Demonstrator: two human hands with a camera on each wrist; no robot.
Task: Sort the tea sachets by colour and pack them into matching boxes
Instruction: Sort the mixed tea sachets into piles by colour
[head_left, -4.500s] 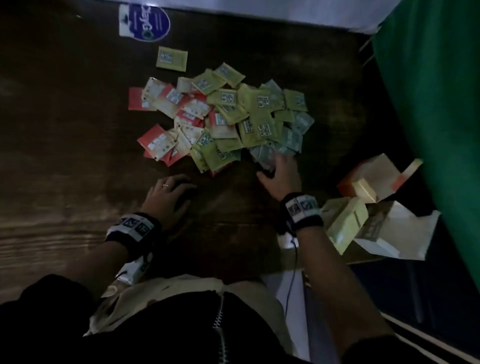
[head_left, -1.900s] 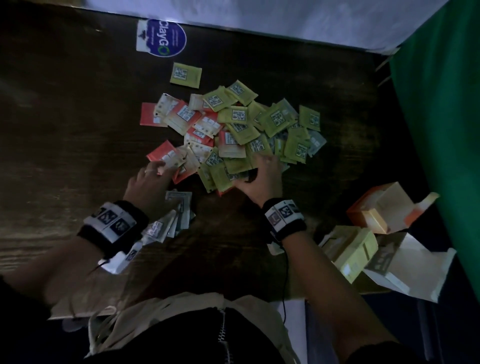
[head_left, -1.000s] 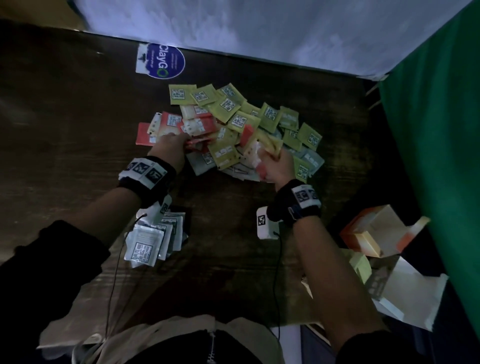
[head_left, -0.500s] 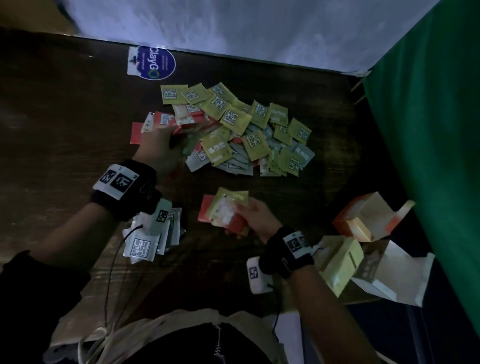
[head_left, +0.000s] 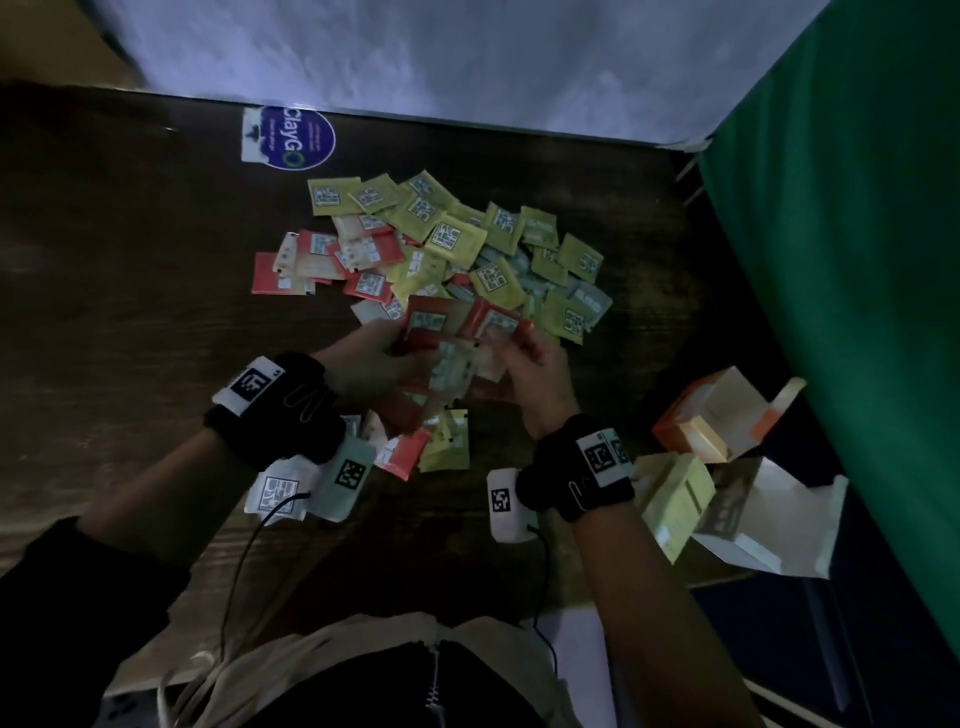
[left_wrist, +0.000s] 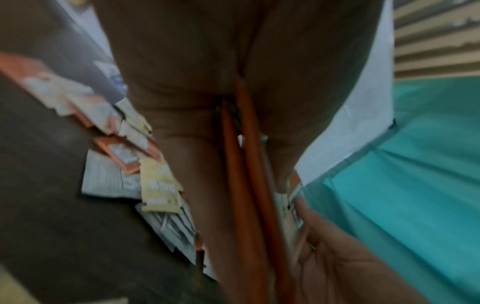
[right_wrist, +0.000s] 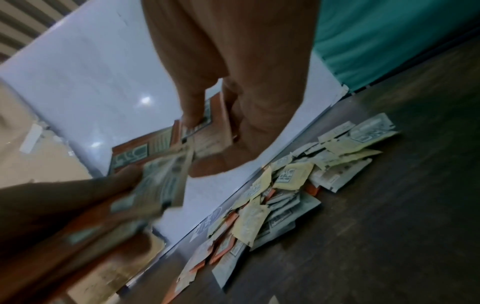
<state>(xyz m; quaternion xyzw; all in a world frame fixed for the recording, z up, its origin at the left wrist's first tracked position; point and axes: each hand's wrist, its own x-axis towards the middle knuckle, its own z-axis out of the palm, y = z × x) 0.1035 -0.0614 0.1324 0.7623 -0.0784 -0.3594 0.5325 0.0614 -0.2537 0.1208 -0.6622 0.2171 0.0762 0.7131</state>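
Observation:
A mixed pile of yellow, red and grey tea sachets (head_left: 457, 249) lies on the dark wooden table (head_left: 130, 312). Above its near edge both hands meet. My left hand (head_left: 387, 338) grips a fan of red sachets (head_left: 428, 322), seen edge-on between thumb and fingers in the left wrist view as red sachets (left_wrist: 249, 185). My right hand (head_left: 519, 340) pinches red sachets (head_left: 493, 322) from the other side, with its fingers on them in the right wrist view (right_wrist: 205, 123). An orange box (head_left: 717, 415), a yellow box (head_left: 675, 499) and a white box (head_left: 769, 519) lie open at the right.
A stack of grey sachets (head_left: 291, 488) sits under my left wrist. A red sachet (head_left: 405, 452) and a yellow sachet (head_left: 447, 441) lie loose below the hands. A round blue sticker (head_left: 291, 137) marks the far edge. A green cloth (head_left: 857, 260) hangs on the right.
My left hand came back from the pile and my right hand rose from the table front; they now meet over red sachets. A red and a yellow sachet now lie below them.

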